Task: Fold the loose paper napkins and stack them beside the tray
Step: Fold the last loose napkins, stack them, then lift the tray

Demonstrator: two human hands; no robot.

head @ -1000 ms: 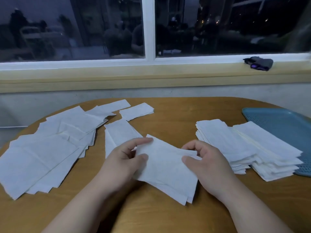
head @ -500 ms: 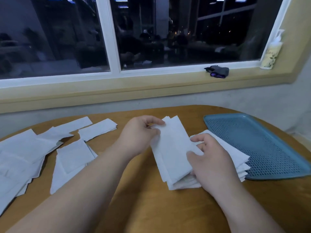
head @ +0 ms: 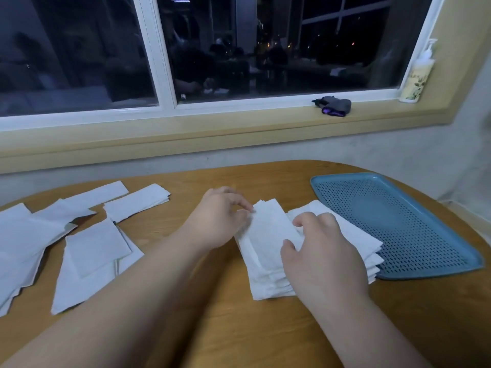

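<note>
A folded white napkin (head: 271, 229) lies on top of the left stack of folded napkins (head: 265, 285), just left of the blue perforated tray (head: 414, 235). My left hand (head: 220, 221) touches the napkin's far left edge with its fingertips. My right hand (head: 321, 258) rests on the napkin's right side, fingers curled, and covers much of both stacks. A second stack of folded napkins (head: 364, 245) lies against the tray's left rim. Loose unfolded napkins (head: 90, 251) are spread over the table's left part.
The round wooden table (head: 265, 335) stands against a wall under a window. On the sill lie a dark grey and purple cloth (head: 333, 106) and a pump bottle (head: 418, 75). Several more loose napkins (head: 138, 201) lie at the back left.
Both hands carried the folded napkin from the table's middle to the right and laid it on the left stack. The view swung right, showing the whole tray.
</note>
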